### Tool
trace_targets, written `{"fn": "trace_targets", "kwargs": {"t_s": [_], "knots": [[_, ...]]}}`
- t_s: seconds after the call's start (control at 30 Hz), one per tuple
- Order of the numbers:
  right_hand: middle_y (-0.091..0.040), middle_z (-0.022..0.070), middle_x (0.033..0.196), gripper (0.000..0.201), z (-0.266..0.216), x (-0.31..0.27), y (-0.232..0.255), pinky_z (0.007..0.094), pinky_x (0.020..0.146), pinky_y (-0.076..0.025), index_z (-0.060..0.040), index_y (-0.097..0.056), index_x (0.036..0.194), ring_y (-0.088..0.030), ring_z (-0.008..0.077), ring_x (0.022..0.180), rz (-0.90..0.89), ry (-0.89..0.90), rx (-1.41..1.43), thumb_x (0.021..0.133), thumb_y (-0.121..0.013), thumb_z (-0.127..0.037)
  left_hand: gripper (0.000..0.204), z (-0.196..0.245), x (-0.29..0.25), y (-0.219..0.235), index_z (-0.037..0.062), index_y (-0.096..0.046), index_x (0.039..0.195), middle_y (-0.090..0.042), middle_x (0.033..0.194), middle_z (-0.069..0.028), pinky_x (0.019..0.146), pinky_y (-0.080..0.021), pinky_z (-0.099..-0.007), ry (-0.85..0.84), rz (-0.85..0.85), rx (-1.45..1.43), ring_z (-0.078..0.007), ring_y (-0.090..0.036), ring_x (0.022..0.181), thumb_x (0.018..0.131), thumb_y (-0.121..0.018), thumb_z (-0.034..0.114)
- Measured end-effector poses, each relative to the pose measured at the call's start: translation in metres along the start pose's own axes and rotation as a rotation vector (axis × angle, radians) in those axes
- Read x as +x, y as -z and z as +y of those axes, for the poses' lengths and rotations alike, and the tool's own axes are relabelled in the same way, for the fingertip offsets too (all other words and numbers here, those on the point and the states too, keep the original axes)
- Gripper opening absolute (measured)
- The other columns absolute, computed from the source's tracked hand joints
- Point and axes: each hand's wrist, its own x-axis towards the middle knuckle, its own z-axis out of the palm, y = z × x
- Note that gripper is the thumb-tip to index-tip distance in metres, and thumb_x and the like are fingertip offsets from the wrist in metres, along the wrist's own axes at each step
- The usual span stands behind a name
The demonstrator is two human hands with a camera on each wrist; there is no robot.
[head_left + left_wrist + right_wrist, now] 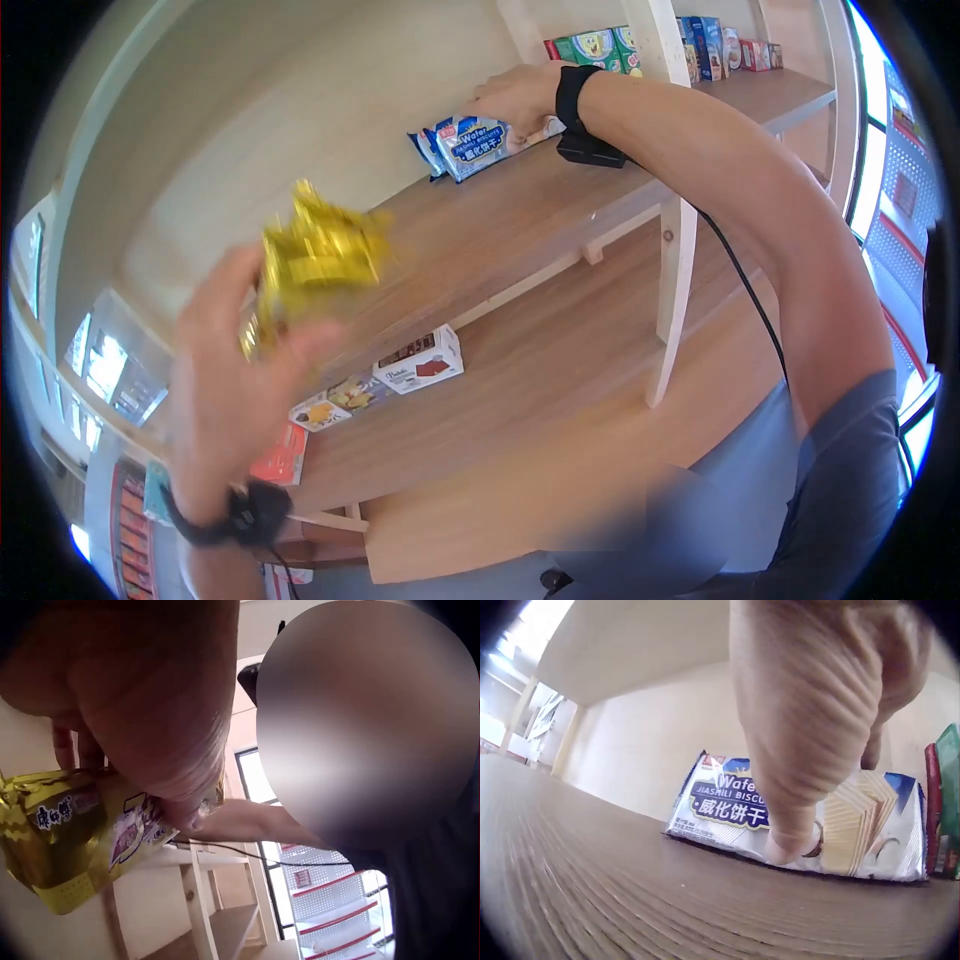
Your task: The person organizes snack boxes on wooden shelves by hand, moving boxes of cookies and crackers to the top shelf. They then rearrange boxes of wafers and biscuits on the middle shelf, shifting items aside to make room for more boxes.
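In the head view, the left hand [235, 370] holds up a shiny gold packet [320, 250], blurred, in front of the shelf. The left wrist view shows that gold packet [67, 840] between the thumb and fingers, with purple and white print. On the upper shelf, the right hand [525, 98] grips blue and white wafer packets [478, 145] from above, near the back panel. Seen from the right wrist, the thumb of the right hand [810, 727] lies over the front of the wafer packet [731, 799], whose lower edge rests on the shelf board.
Green boxes [592, 48] stand right of the wafer packets, and more small boxes [708, 48] are past a white upright [660, 40]. On the lower shelf are a white box [420, 362], smaller boxes [350, 392] and a red one [283, 455]. A cable hangs from the right wrist.
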Motion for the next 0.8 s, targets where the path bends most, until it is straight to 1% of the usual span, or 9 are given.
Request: {"fn": "trace_targets", "kwargs": {"t_s": [0.13, 0.2, 0.33, 0.37, 0.47, 0.53, 0.6, 0.7, 0.8], "knots": [[-0.067, 0.0152, 0.132, 0.086, -0.009, -0.001, 0.007, 0.0483, 0.100, -0.055, -0.0110, -0.052, 0.149, -0.064, 0.0371, 0.125, -0.056, -0.087, -0.044, 0.075, -0.092, -0.031, 0.051, -0.049, 0.076, -0.032, -0.0035, -0.063, 0.129, -0.071, 0.118, -0.0221, 0.097, -0.052, -0.0437, -0.017, -0.069, -0.011, -0.0403, -0.067, 0.110, 0.091, -0.079, 0.026], [-0.069, 0.0141, 0.128, 0.081, -0.007, -0.001, -0.005, 0.0489, 0.099, -0.055, -0.0103, -0.055, 0.143, -0.065, 0.0372, 0.124, 0.055, -0.131, 0.018, 0.075, -0.092, -0.031, 0.052, -0.083, 0.106, -0.064, -0.0018, -0.064, 0.131, -0.071, 0.118, -0.0235, 0.097, -0.052, -0.0454, -0.102, -0.165, 0.005, -0.0415, -0.066, 0.111, 0.091, -0.078, 0.027], [-0.073, 0.0135, 0.124, 0.070, 0.018, -0.001, -0.040, 0.0471, 0.093, -0.058, -0.0115, -0.064, 0.133, -0.069, 0.0348, 0.117, 0.276, -0.141, 0.120, 0.073, -0.093, -0.031, 0.050, -0.115, 0.148, -0.132, 0.0020, -0.064, 0.133, -0.070, 0.121, -0.0234, 0.099, -0.051, -0.0466, -0.005, -0.444, -0.014, -0.0406, -0.066, 0.114, 0.093, -0.077, 0.028], [-0.072, 0.0147, 0.126, 0.068, 0.015, -0.003, -0.035, 0.0467, 0.095, -0.058, -0.0097, -0.067, 0.131, -0.069, 0.0329, 0.119, 0.206, -0.183, 0.119, 0.073, -0.093, -0.033, 0.048, -0.123, 0.155, -0.149, 0.0031, -0.065, 0.133, -0.069, 0.124, -0.0230, 0.101, -0.051, -0.0460, 0.043, -0.529, -0.037, -0.0400, -0.065, 0.115, 0.093, -0.077, 0.028], [-0.072, 0.0152, 0.127, 0.065, 0.011, -0.007, -0.031, 0.0460, 0.096, -0.058, -0.0082, -0.070, 0.127, -0.069, 0.0315, 0.121, 0.223, -0.263, 0.071, 0.072, -0.094, -0.034, 0.047, -0.150, 0.159, -0.199, 0.0038, -0.066, 0.133, -0.068, 0.128, -0.0222, 0.104, -0.051, -0.0443, -0.055, -0.354, -0.037, -0.0393, -0.064, 0.119, 0.094, -0.076, 0.028], [-0.066, 0.0185, 0.128, 0.073, 0.019, -0.010, -0.030, 0.0498, 0.100, -0.055, -0.0045, -0.064, 0.130, -0.064, 0.0381, 0.125, 0.170, -0.307, 0.100, 0.072, -0.094, -0.038, 0.049, -0.156, 0.155, -0.211, 0.0029, -0.065, 0.135, -0.066, 0.130, -0.0218, 0.107, -0.050, -0.0434, -0.033, -0.322, -0.109, -0.0373, -0.063, 0.121, 0.094, -0.077, 0.027], [-0.066, 0.0193, 0.128, 0.076, 0.021, -0.005, -0.032, 0.0509, 0.099, -0.055, -0.0037, -0.063, 0.131, -0.064, 0.0390, 0.123, 0.028, -0.409, 0.129, 0.071, -0.095, -0.039, 0.052, -0.158, 0.154, -0.213, 0.0020, -0.063, 0.138, -0.064, 0.132, -0.0214, 0.109, -0.049, -0.0424, 0.002, -0.315, -0.190, -0.0353, -0.062, 0.124, 0.094, -0.078, 0.025], [-0.064, 0.0225, 0.132, 0.077, 0.021, 0.004, -0.031, 0.0475, 0.101, -0.054, -0.0026, -0.061, 0.135, -0.064, 0.0415, 0.123, -0.029, -0.444, 0.249, 0.071, -0.094, -0.031, 0.059, -0.170, 0.145, -0.202, 0.0019, -0.062, 0.139, -0.063, 0.134, -0.0208, 0.111, -0.048, -0.0435, 0.071, -0.398, -0.036, -0.0363, -0.060, 0.126, 0.091, -0.081, 0.030], [-0.061, 0.0244, 0.139, 0.082, 0.020, 0.001, -0.031, 0.0441, 0.102, -0.054, -0.0021, -0.058, 0.142, -0.062, 0.0418, 0.126, -0.036, -0.455, 0.306, 0.071, -0.093, -0.024, 0.068, -0.176, 0.144, -0.193, 0.0008, -0.064, 0.134, -0.064, 0.130, -0.0237, 0.105, -0.051, -0.0452, 0.095, -0.328, 0.053, -0.0394, -0.062, 0.120, 0.085, -0.084, 0.043]]}}
